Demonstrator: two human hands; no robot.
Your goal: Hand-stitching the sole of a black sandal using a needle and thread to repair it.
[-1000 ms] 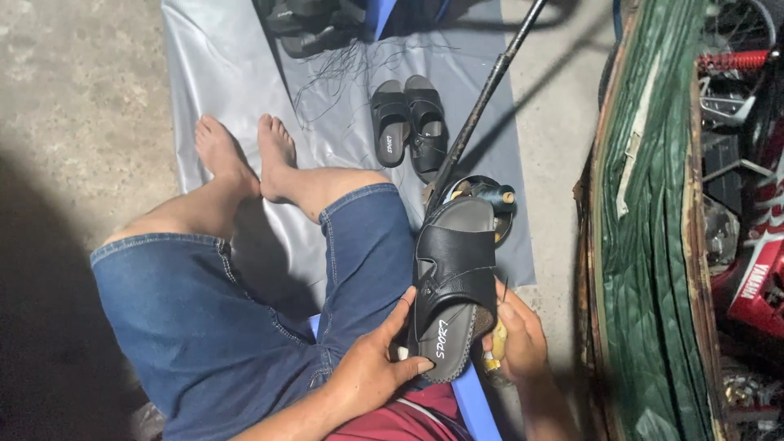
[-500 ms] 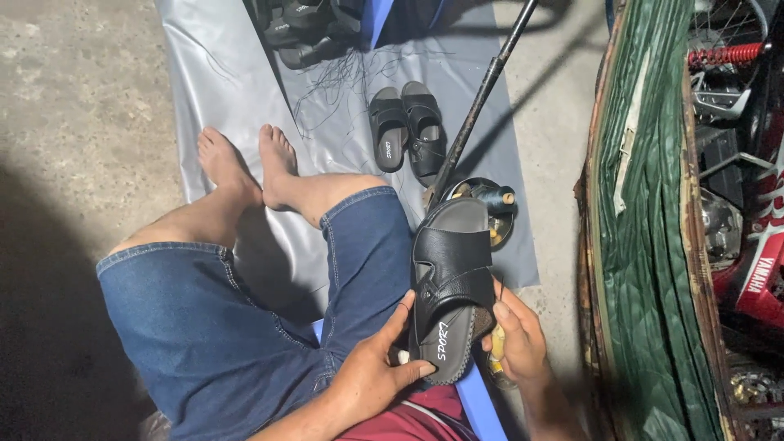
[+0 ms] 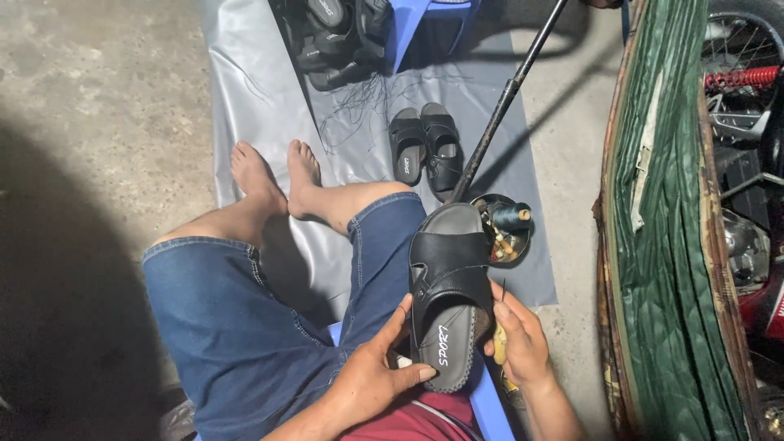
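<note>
Left hand: my left hand (image 3: 377,377) is gripping the heel end of the black slide sandal (image 3: 449,302), thumb lying across the insole edge and fingers curled under the sole, closed firmly on it.
Right hand: my right hand (image 3: 516,343) is pressing against the sandal's right edge, fingers folded around a yellow-handled tool (image 3: 500,345) whose thin dark point is sticking up just above my fingertips.
Sandal: it is sitting between my two hands, sole resting over my right thigh, toe pointing away from me, its wide strap facing up.
Beyond the sandal's toe: a round tin (image 3: 505,229) is lying just past my right hand, holding a dark spool of thread (image 3: 510,217) and some small brass-coloured bits.
Farther ahead: a pair of black sandals (image 3: 426,151) is lying side by side on the grey sheet (image 3: 245,82), well beyond my hands, with loose black threads (image 3: 363,102) scattered just past them.
Far end: more black sandals (image 3: 331,37) are piled beside a blue stool (image 3: 420,16).
Slanting across: a long dark rod (image 3: 506,98) is running from the tin area up and away to the right.
Right of my right hand: a folded green quilted cover (image 3: 670,245) is standing close by, with motorbike parts (image 3: 747,106) behind it.
Below my hands: my denim shorts (image 3: 245,327) and bare feet (image 3: 273,175) are stretching out to the left over the sheet.
</note>
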